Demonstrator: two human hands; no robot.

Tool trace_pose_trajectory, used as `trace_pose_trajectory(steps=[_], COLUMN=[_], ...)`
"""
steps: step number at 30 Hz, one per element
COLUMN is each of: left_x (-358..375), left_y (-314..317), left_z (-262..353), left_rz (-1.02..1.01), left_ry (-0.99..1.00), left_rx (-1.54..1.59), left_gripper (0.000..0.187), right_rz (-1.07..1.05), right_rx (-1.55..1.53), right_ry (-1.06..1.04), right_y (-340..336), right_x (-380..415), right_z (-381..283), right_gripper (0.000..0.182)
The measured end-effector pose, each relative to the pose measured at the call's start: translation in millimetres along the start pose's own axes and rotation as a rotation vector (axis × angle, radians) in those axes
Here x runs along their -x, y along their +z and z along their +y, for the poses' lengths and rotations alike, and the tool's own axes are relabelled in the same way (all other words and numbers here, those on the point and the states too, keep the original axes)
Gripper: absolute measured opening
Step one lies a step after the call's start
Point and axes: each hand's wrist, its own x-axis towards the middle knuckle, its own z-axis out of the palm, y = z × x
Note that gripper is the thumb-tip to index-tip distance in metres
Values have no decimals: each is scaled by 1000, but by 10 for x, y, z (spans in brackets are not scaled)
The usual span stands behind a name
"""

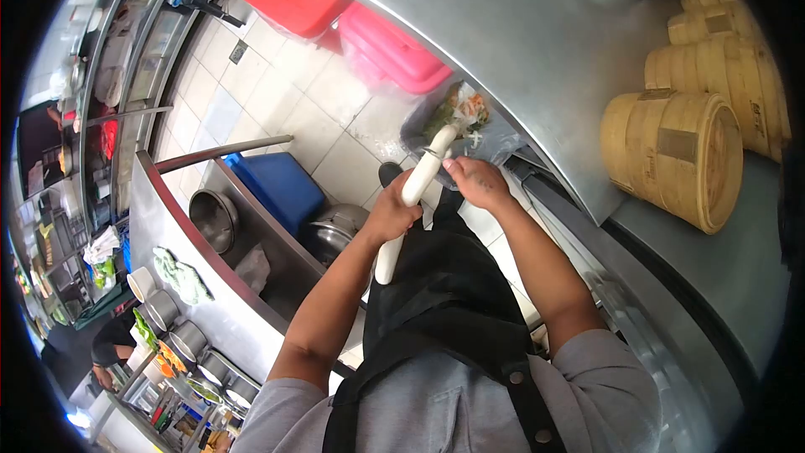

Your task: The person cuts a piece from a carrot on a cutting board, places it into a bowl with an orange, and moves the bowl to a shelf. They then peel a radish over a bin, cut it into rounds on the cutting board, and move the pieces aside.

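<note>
My left hand (392,208) is wrapped round the middle of a long white daikon (422,178), which slants up and away from me in front of my apron. Close to its far end, my right hand (476,183) is closed on a peeler (433,153). Only a thin metal strip of the peeler shows, lying across the daikon; its handle is hidden in my fingers. Beneath the daikon's far end stands a waste bin (411,130) lined with a bag, holding vegetable scraps (464,113) in white, orange and green.
Bamboo steamers (671,155) stand on the steel counter (503,42) to my right. Pink and red lidded tubs (394,49) sit on the floor ahead. At my left, a steel table (239,306) has metal bowls (214,220) and a blue container (272,189) beneath. Another person's arm (105,361) shows far left.
</note>
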Motion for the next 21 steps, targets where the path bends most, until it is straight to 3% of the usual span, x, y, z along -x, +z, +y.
trace_pose_trajectory(steps=[4, 8, 10, 11, 13, 16, 18, 20, 21], left_x=[-30, 54, 93, 108, 97, 40, 35, 20, -3], left_y=[21, -32, -113, -131, -159, -269, -268, -269, -289], left_z=[30, 49, 10, 26, 69, -12, -49, -88, -110], left_rz=[26, -33, -51, -48, 79, 66, 59, 43, 29], left_ry=[207, 195, -89, -94, -276, -308, -308, -310, -304], left_rx=[-149, -225, 106, 100, 418, 541, 686, 755, 829], left_gripper=[75, 73, 63, 63, 52, 44, 41, 41, 41], right_rz=[112, 161, 167, 163, 73, 237, 307, -26, -26], right_rx=[-10, 82, 50, 42, -324, -330, -293, -300, -299], right_ry=[-26, 108, 274, 272, 375, 275, 235, 639, 633], right_y=[-35, 278, 475, 517, 597, 1264, 1242, 705, 788], right_x=[-166, -835, -997, -978, -933, -1001, -811, -447, -531], right_z=[156, 1084, 1378, 1360, 1314, 1827, 1727, 1066, 1175], right_gripper=[58, 63, 62, 62, 57, 44, 43, 49, 49])
